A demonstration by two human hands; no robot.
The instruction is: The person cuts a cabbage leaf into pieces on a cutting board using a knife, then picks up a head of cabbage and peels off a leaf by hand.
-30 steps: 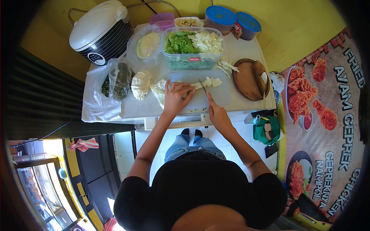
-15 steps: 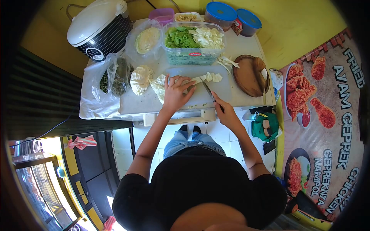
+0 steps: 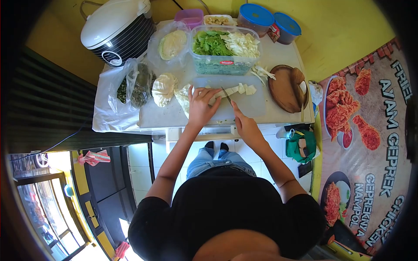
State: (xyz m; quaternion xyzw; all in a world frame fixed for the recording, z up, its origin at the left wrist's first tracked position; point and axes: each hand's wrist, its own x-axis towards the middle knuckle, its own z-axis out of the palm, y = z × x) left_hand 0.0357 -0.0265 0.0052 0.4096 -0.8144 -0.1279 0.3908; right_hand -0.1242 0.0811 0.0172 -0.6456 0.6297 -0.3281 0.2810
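- The left hand (image 3: 201,108) lies on the cutting board (image 3: 250,104), fingers spread and curled down, pressing a strip of cabbage (image 3: 220,96) flat against the board.
- The right hand (image 3: 245,126) is closed in a grip around the handle of a knife (image 3: 227,96); the blade points away from the person and meets the cabbage just beside the left fingertips.
- Cut pieces (image 3: 244,89) lie in a loose row on the board, to the right of the blade and touching one another.
- The board is pale and translucent and sits on a white table (image 3: 278,56), near its front edge.
- Just left of the left hand, a cabbage wedge (image 3: 182,95) overhangs the board's left end; another wedge (image 3: 164,89) lies beside it on the table.
- Behind the board stands a clear tub (image 3: 224,65) filled with green leaves on the left and shredded cabbage on the right.
- A few cabbage scraps (image 3: 264,73) lie between the tub and a round wooden plate (image 3: 285,89) at the right end of the table.
- A bagged cabbage half (image 3: 172,44) lies left of the tub; a bag of dark greens (image 3: 137,87) lies at the table's left end.
- A rice cooker (image 3: 117,30) stands at the back left corner.
- Two blue-lidded jars (image 3: 270,19) stand at the back right, against the yellow wall.
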